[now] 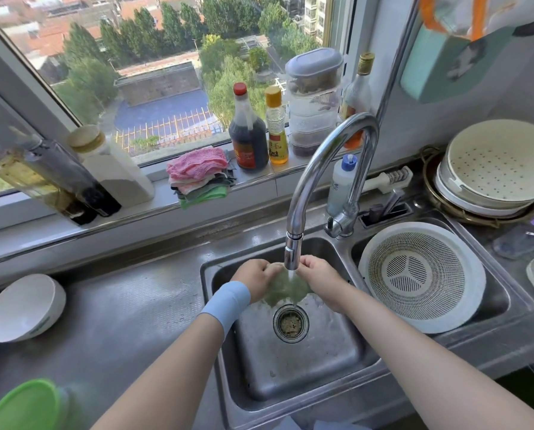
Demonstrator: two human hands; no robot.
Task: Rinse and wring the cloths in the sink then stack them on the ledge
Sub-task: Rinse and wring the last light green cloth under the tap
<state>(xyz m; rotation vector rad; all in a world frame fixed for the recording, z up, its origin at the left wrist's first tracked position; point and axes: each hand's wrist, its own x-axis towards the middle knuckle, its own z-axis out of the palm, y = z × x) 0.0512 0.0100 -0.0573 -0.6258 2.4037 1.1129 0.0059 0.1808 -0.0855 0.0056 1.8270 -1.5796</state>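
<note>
A pale green cloth [285, 288] hangs over the steel sink [306, 377], under water running from the chrome tap [327, 169]. My left hand [254, 276], with a blue wristband, grips the cloth's left top edge. My right hand [320, 274] pinches its right top edge beside the spout. On the window ledge [253, 178] lies a stack of folded cloths [200, 175], pink on top and green at the bottom.
Sauce and oil bottles [250, 131] and a stacked container [313, 97] stand on the ledge right of the stack. A white colander [420, 274] fills the right basin. A white bowl [23, 305] and a green lid [23, 405] sit on the left counter.
</note>
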